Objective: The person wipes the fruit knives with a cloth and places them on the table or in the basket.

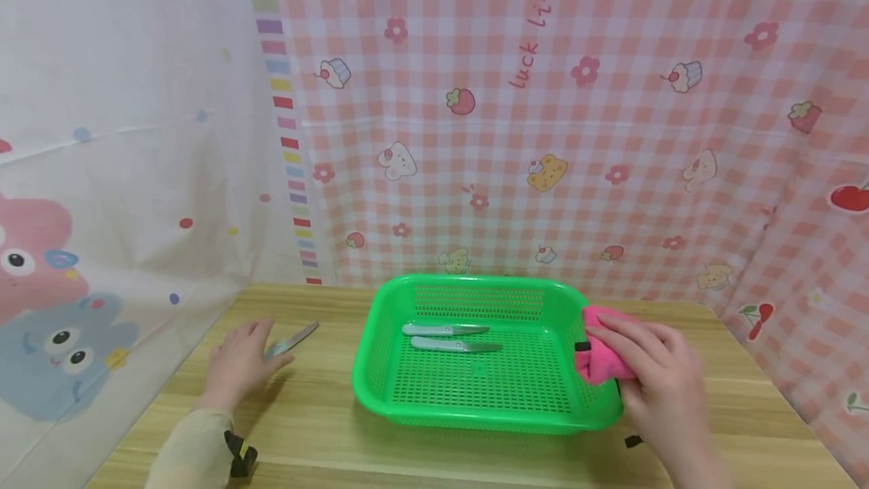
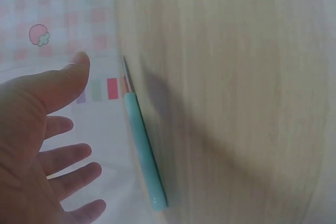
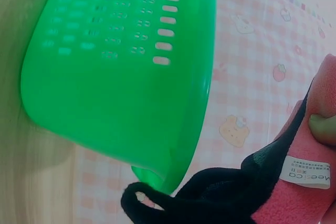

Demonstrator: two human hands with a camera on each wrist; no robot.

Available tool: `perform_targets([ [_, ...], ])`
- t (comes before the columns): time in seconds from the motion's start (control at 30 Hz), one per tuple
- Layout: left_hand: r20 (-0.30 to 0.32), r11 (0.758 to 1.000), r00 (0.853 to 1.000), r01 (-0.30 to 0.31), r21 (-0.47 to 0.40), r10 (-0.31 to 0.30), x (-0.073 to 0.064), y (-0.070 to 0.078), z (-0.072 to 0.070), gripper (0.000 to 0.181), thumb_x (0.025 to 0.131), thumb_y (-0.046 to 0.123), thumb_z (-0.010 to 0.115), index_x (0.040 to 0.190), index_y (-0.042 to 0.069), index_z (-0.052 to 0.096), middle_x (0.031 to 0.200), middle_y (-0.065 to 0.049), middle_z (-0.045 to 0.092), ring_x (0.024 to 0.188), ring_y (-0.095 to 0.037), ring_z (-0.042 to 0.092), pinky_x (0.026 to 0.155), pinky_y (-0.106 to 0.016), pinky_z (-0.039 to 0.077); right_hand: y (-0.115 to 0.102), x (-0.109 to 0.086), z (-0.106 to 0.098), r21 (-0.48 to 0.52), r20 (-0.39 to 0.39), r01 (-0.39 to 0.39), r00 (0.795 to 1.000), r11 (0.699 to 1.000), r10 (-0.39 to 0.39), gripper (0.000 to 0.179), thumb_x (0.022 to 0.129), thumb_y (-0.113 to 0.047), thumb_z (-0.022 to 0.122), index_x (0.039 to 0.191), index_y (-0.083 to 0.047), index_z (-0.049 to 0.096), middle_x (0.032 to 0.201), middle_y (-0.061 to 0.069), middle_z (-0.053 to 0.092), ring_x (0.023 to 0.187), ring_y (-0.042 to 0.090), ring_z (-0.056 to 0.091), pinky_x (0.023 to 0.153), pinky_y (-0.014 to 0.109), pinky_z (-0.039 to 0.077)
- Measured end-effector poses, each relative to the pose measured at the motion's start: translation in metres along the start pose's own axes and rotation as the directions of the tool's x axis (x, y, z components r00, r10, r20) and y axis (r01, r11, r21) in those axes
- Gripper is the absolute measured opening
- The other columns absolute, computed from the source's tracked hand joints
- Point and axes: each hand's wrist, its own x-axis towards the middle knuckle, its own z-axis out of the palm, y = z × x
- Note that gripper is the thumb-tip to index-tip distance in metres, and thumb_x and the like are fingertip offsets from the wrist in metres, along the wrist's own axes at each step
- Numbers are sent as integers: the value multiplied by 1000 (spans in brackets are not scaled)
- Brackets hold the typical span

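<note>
My left hand (image 1: 239,359) hovers over the left side of the table, its fingers spread and holding nothing. Beside it lies a small knife with a pale turquoise handle (image 2: 144,153), its blade (image 1: 302,335) pointing away to the right; in the left wrist view a gap shows between hand and handle. On the right, my right hand (image 1: 661,376) grips a bunched pink cloth (image 1: 604,349) at the basket's right rim. The cloth has a dark side, a black loop (image 3: 144,203) and a white label (image 3: 306,172). Two more knives (image 1: 448,330) with pale handles lie inside the green basket (image 1: 489,419).
The basket stands mid-table on the wood-grain tabletop (image 1: 305,429). Behind it hangs a pink checked curtain (image 1: 502,142), and a white printed sheet (image 1: 170,195) closes off the left side. A small black piece (image 1: 634,441) shows below the right hand.
</note>
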Motion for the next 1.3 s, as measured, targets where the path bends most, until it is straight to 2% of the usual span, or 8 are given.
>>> perform_targets([
  [0.07,9,1000,1000,6,3,-6,1,0,0,78,84,43,76,139,-3,46,133,-36,48,116,-57,46,87,-74,36,-1,0,1,6,7,2,1000,1000,-2,43,72,3,55,107,-12,77,115,6,71,95,34,56,82,37,37],
  [0.3,57,999,998,41,4,-41,5,-2,5,77,85,42,75,138,-6,48,131,-37,49,114,-56,49,86,-72,39,-6,0,6,22,19,14,1000,1000,-14,49,68,10,53,106,-10,77,116,7,71,95,35,57,77,46,37],
  [0.5,78,998,995,55,-4,-55,8,-6,8,68,84,39,76,128,-8,56,122,-34,56,107,-51,54,81,-67,43,-10,0,10,26,24,19,1000,999,-19,49,68,12,56,105,-11,77,114,7,71,97,34,57,76,48,37],
  [0.67,93,999,994,53,-6,-52,10,-9,9,49,82,33,77,109,-5,64,98,-21,63,87,-39,59,70,-58,48,-14,0,14,40,32,20,999,999,-21,49,69,12,55,106,-12,77,115,5,71,98,33,58,75,48,37],
  [0.8,118,998,991,63,-9,-62,11,-11,8,35,82,31,78,93,0,64,83,-11,59,76,-29,56,63,-52,47,-17,0,18,52,36,26,999,998,-28,49,70,12,55,107,-13,77,115,4,71,98,33,58,76,47,37],
  [1.1,155,996,984,92,-6,-90,13,-11,8,32,85,24,77,99,-3,66,89,-14,60,79,-30,57,65,-50,49,-20,-1,26,68,42,33,998,997,-36,54,68,14,50,107,-13,77,116,4,71,97,31,58,78,46,37],
  [1.3,166,995,981,102,-18,-98,15,-12,9,22,86,17,76,94,1,64,89,-15,59,81,-32,57,66,-51,50,-22,0,28,75,56,29,998,997,-33,56,68,15,52,109,-15,77,117,3,70,97,29,57,78,48,37],
])
